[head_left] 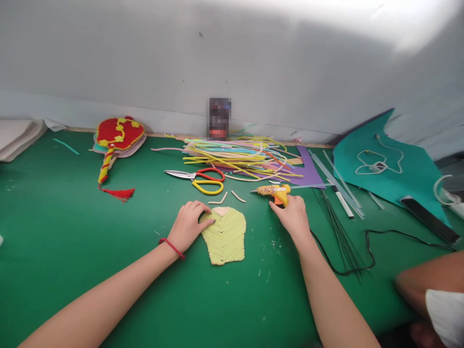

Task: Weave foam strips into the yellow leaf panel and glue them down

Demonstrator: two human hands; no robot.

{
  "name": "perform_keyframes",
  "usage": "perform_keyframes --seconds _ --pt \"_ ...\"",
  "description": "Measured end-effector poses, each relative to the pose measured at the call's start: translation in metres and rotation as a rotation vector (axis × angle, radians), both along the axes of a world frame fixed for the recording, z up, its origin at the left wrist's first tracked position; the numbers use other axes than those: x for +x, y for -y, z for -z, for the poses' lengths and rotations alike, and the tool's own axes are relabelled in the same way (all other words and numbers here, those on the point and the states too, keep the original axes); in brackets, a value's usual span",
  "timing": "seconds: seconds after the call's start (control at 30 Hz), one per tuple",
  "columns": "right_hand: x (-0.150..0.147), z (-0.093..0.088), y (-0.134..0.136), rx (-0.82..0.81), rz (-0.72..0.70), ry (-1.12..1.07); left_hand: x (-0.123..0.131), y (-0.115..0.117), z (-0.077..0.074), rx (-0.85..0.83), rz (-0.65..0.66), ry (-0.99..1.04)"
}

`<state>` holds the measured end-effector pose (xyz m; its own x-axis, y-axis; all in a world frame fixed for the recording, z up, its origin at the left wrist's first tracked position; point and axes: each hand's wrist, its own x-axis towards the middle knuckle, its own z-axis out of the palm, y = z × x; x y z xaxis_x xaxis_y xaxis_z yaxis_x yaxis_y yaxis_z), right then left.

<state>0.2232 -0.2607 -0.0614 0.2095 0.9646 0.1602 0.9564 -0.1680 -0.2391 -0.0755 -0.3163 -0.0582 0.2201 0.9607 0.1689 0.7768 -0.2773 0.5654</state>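
Note:
A yellow-green craft piece point(225, 239) of close-laid fuzzy strips lies flat on the green table, with a small pale patch at its top. My left hand point(190, 221) pinches its upper left edge, thumb on top; some fingertips are hidden. My right hand point(293, 215) is closed around the handle of a yellow hot glue gun point(274, 190), its nozzle pointing left and a clear glue stick running out behind. Scissors point(199, 179) with red and yellow handles lie open above the piece. Short pale pipe cleaner offcuts point(238, 196) sit between the scissors and the glue gun.
Colourful pipe cleaners point(235, 157) lie piled by the wall, before an upright phone point(219, 118). A red fan point(119, 133) is at left. Glue sticks point(339, 176), thin green wires point(339, 234), a black cord point(369, 246) and teal sheet point(416, 169) lie right, near another person's arm point(431, 275).

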Motion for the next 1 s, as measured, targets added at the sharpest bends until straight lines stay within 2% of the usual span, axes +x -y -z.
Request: perform_keyframes --seconds 0.17,0.23,0.37,0.47,0.6,0.87,1.0 --pt "0.002 0.0 0.003 -0.003 0.078 0.086 -0.001 -0.002 0.002 -0.003 0.021 0.01" --pt "0.003 -0.001 0.004 0.046 0.073 0.088 -0.001 -0.002 0.002 0.0 0.028 0.021" --pt "0.002 -0.005 0.006 0.235 -0.008 0.039 -0.004 -0.002 -0.003 0.011 0.006 0.108" --pt "-0.003 -0.008 0.007 0.307 -0.114 -0.022 -0.01 -0.007 -0.009 0.06 -0.042 0.125" --pt "-0.01 -0.008 0.008 0.285 -0.216 -0.077 -0.018 -0.022 -0.01 0.065 -0.053 0.084" --pt "-0.011 -0.002 0.009 0.229 -0.308 -0.164 -0.015 -0.055 0.003 0.076 0.145 -0.008" --pt "-0.021 -0.009 0.012 0.235 -0.331 -0.411 -0.012 -0.055 -0.001 0.091 0.116 0.101"
